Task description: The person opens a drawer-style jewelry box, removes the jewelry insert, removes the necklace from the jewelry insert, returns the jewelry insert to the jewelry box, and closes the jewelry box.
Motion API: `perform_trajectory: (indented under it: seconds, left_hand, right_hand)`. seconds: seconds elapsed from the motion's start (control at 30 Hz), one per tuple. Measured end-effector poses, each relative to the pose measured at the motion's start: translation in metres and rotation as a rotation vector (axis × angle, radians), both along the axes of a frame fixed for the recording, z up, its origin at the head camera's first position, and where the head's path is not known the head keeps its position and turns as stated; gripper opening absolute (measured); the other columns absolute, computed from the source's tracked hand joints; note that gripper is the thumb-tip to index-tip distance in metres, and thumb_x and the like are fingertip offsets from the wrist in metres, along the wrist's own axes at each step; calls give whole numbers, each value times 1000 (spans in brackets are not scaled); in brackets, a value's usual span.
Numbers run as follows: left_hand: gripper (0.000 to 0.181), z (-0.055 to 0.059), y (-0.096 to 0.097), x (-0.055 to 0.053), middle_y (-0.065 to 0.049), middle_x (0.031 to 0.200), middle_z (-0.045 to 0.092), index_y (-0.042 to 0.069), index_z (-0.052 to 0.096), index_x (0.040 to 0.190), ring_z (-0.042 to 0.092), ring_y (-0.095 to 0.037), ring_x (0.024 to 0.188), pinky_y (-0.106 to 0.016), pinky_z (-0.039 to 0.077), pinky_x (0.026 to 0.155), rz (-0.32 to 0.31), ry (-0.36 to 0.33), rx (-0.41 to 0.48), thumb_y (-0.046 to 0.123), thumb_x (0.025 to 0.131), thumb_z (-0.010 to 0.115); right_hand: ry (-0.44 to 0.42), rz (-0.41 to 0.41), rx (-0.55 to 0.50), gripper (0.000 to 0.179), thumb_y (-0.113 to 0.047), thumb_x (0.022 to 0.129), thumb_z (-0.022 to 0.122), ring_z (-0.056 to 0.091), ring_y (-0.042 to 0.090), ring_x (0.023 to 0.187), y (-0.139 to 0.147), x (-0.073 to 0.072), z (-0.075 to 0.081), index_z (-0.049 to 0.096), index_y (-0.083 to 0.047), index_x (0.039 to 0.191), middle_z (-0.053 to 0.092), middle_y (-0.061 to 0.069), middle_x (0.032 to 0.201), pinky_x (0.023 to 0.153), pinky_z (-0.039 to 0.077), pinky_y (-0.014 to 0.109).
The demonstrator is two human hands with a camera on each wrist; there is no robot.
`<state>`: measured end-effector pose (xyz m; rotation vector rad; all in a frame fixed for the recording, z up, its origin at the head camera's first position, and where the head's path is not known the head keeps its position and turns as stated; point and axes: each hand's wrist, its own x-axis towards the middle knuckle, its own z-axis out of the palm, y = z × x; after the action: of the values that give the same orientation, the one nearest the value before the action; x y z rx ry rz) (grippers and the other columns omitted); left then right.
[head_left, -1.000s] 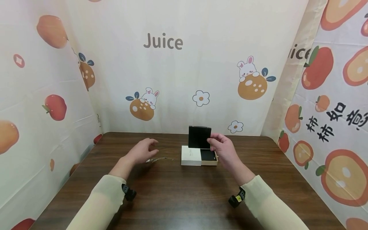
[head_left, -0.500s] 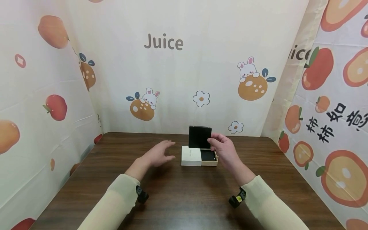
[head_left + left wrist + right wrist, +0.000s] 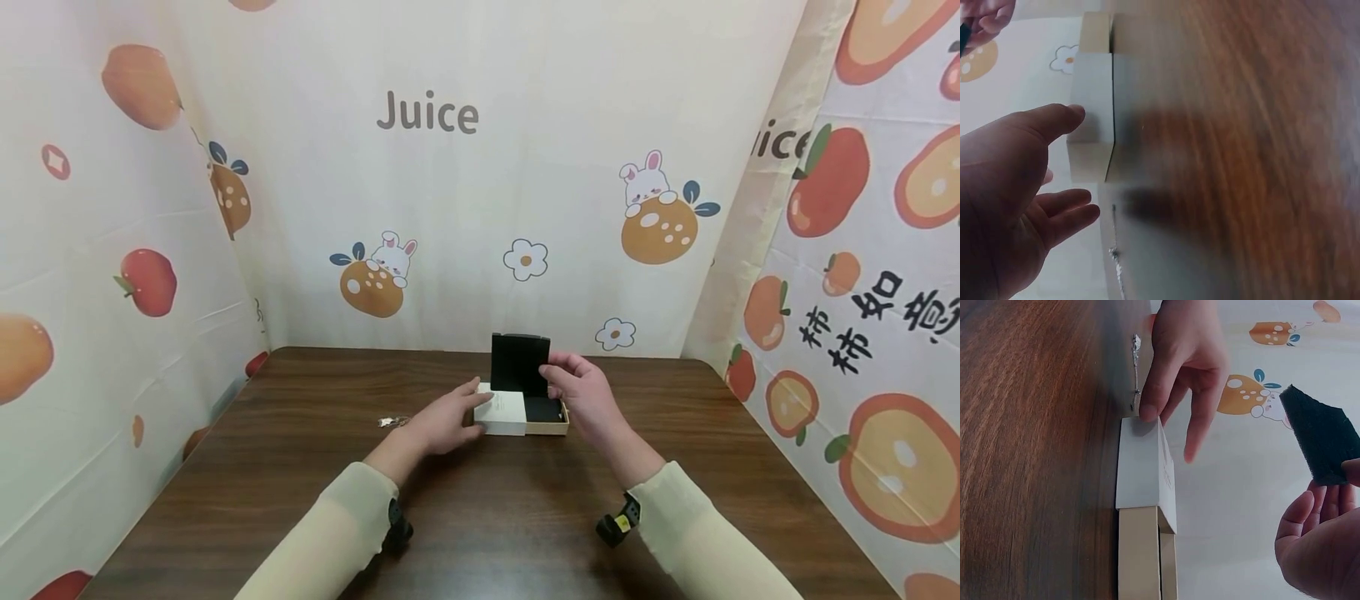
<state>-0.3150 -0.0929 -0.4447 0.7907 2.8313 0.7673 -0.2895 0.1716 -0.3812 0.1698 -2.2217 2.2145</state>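
A small white box sleeve (image 3: 506, 417) lies on the table, with its cream drawer (image 3: 547, 429) slid partly out to the right and black lining inside. My left hand (image 3: 444, 423) is at the sleeve's left end, fingers spread and fairly straight. In the right wrist view its thumb is right at the sleeve's near corner. Above the drawer, my right hand (image 3: 588, 398) pinches the right edge of a thin black square pad (image 3: 517, 364), held upright. Left of the box, partly hidden behind the left hand, lies a thin silver chain (image 3: 392, 422) with a charm.
The dark wooden table (image 3: 495, 525) ends at a fruit-printed curtain (image 3: 465, 192) behind and at both sides. Each wrist wears a small black camera, such as the right wrist camera (image 3: 618, 523).
My left hand has moved right from over the chain to the left end of the sleeve, uncovering the chain's charm. The right hand keeps the pad almost still, dipping slightly.
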Motion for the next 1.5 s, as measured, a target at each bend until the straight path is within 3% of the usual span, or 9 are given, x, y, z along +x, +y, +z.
perform_trajectory:
  seconds: [0.17,0.33,0.63,1.13,1.5]
  left_hand:
    - [54,-4,4,-1,-16,177,40,14,60,159,46,-36,160,-55,43,129,-46,43,-25,24,107,72]
    - [45,-4,6,-1,-15,171,49,11,66,152,53,-35,156,-54,45,127,-54,52,-32,14,108,70]
    - [44,-3,9,-2,-18,171,49,12,67,152,53,-34,155,-52,45,127,-25,36,-33,9,108,69]
    - [40,-8,11,-2,-21,167,53,8,69,145,69,-33,137,-49,56,117,-46,71,-5,6,106,70]
    - [40,-7,11,-2,-20,167,53,8,70,146,63,-36,145,-50,53,120,-48,83,-13,6,106,70]
  right_hand:
    - [3,-7,3,20,-12,109,65,57,20,102,0,1,-1,67,-1,126,65,-3,110,78,57,20]
    - [12,-15,-2,18,-10,109,65,57,24,106,-1,0,-2,68,-1,124,66,-3,109,78,57,20]
    - [9,1,-18,16,-11,109,65,57,18,103,0,1,-1,68,-3,123,66,-4,109,79,57,20]
    - [-12,-16,-17,14,-12,109,66,58,12,87,3,1,5,68,-6,121,64,-2,109,79,57,21]
    - [-16,-36,-14,18,-13,110,66,57,13,101,6,-2,9,67,-3,125,64,-5,111,82,57,19]
